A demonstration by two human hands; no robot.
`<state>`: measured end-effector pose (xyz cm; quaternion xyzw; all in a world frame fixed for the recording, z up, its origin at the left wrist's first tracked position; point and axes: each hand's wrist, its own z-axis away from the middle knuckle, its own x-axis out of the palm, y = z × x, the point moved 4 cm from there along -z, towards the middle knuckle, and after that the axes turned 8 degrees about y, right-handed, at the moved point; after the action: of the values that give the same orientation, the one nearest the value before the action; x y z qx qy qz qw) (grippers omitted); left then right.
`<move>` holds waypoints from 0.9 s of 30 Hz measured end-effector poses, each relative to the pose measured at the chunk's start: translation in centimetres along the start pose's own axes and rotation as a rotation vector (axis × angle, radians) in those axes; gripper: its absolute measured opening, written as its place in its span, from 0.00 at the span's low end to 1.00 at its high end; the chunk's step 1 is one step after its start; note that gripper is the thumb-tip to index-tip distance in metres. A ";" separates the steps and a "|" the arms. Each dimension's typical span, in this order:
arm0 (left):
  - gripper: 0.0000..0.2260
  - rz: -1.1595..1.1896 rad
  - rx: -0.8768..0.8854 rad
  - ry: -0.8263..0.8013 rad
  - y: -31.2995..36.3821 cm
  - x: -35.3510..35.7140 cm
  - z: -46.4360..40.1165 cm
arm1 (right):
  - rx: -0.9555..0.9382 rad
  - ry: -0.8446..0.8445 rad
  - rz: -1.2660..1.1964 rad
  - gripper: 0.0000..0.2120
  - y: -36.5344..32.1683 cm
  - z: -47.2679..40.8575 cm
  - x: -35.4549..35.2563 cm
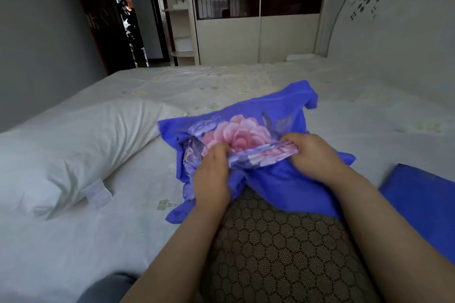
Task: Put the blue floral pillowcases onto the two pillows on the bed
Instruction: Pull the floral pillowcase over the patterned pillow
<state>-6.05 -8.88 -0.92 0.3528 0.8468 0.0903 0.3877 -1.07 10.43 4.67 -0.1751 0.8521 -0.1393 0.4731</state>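
Pillowcase (246, 130), blue with a pink flower, lies bunched over the far end of a dark honeycomb pillow (283, 248); left hand (211, 174) and right hand (312, 155) each grip its gathered mouth, probably to draw it down the pillow; a white pillow (73, 150) waits bare at left, a second blue case (423, 194) at right; bed (369, 110) beyond offers room.

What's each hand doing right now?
Left hand: grips the blue floral pillowcase at its bunched edge.
Right hand: grips the same pillowcase.
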 end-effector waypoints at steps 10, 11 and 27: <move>0.13 0.099 0.225 0.231 2.9 -1.2 1.3 | 0.016 0.277 -0.011 0.18 2.1 0.0 0.7; 0.11 0.091 0.227 0.212 3.5 -1.1 1.7 | -0.006 0.314 -0.015 0.19 2.2 -0.1 0.6; 0.03 0.316 -0.302 -0.057 -5.4 -0.1 1.1 | -0.073 0.142 0.062 0.19 -1.5 -0.6 -0.6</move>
<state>-8.03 -13.07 -3.88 0.4216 0.7465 0.2655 0.4410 -1.05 9.39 6.07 -0.1555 0.8929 -0.1055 0.4091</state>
